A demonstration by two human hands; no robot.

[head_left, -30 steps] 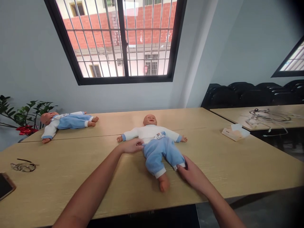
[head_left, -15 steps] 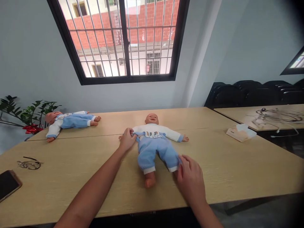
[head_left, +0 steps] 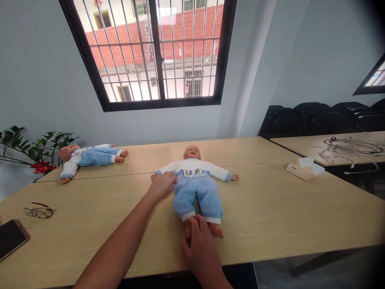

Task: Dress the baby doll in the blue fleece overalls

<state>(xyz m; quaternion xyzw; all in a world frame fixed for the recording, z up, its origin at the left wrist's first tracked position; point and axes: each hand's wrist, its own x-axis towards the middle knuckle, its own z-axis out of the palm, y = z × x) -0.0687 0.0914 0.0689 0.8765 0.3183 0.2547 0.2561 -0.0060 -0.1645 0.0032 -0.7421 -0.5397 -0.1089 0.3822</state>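
A baby doll (head_left: 197, 192) in a white top and blue overalls lies on its back on the table, head toward the window and arms spread. My left hand (head_left: 163, 185) is at the doll's side by the waist, its fingers closed at the edge of the overalls; the fingertips are partly hidden. Near the table's front edge, my right hand (head_left: 201, 245) has its fingers closed around the doll's lower leg and foot on the left of the view, covering most of that foot. The other foot (head_left: 215, 230) shows beside my fingers.
A second, similarly dressed doll (head_left: 96, 155) lies at the back left, before a potted plant (head_left: 42, 148). Glasses (head_left: 39, 210) and a phone (head_left: 12, 239) rest at left. An open box (head_left: 305, 168) stands at right; cables (head_left: 351, 146) lie on another table.
My right hand has moved left from the doll's right-side trouser cuff to the other foot. That right-side leg has swung inward. My left hand has come slightly lower, off the strap it pinched.
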